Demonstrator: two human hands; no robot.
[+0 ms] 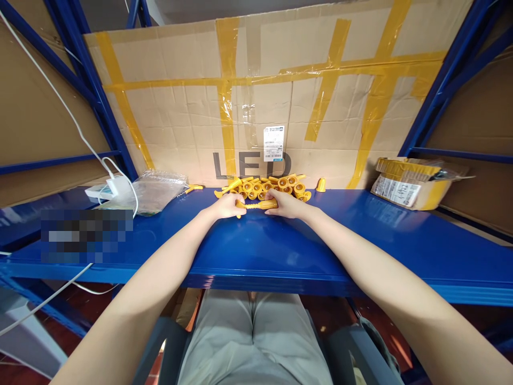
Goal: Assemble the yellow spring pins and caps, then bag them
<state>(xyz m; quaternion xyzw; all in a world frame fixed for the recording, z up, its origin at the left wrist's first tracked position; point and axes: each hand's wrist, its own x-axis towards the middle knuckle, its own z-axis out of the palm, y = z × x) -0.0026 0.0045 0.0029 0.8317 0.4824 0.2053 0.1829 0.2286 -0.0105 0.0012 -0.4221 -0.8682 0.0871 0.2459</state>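
Between my two hands, just above the blue shelf top [256, 240], is a long yellow plastic piece [260, 205] with a ridged, twisted-looking thin part and a thicker end. My left hand [228, 206] is closed on its thin end, and my right hand [285, 205] pinches the thicker end. I cannot tell whether it is one part or two joined. Right behind my hands lies a pile of similar yellow plastic pieces [256, 188], several showing round hollow ends. One yellow cup-shaped piece [321, 185] stands apart to the right.
A taped cardboard sheet [180, 117] stands along the back. On the left are a clear plastic bag [160, 191], a small yellow piece [194, 188], a white plug with cable [118, 186] and a blurred dark item [86, 235]. An open cardboard box [412, 184] sits at right.
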